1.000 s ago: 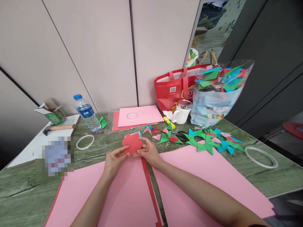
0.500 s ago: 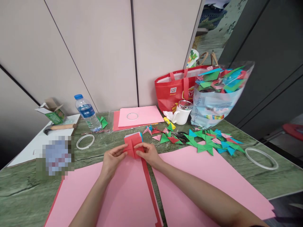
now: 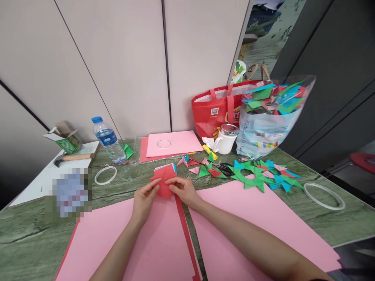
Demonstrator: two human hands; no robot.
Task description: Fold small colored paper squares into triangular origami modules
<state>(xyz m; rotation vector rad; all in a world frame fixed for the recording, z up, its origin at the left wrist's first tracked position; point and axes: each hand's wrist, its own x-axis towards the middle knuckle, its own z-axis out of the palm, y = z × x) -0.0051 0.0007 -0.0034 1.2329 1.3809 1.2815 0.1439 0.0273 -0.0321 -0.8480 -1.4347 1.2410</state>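
Observation:
Between my two hands is a small red sheet of paper (image 3: 165, 189), creased and partly folded. My left hand (image 3: 147, 195) pinches its left side between thumb and fingers. On the other side, my right hand (image 3: 184, 191) grips the sheet the same way. Just behind it lies a small stack of coloured paper squares (image 3: 164, 169), red on top with blue and white edges showing. Beneath my forearms are large pink sheets (image 3: 158, 230) with red paper under them, and a second set of pink sheets (image 3: 252, 222) lies to the right.
Folded paper pieces (image 3: 252, 175) and black scissors (image 3: 225, 168) lie to the right, before a white mug (image 3: 226, 139) and a plastic bag of folded pieces (image 3: 260, 128). At left are a water bottle (image 3: 108, 139), a hammer (image 3: 74, 157) and a white ring (image 3: 106, 175).
The red sheet has turned and tilted between my fingers. My left hand has moved slightly right and closer to my right hand, which stays nearly in place.

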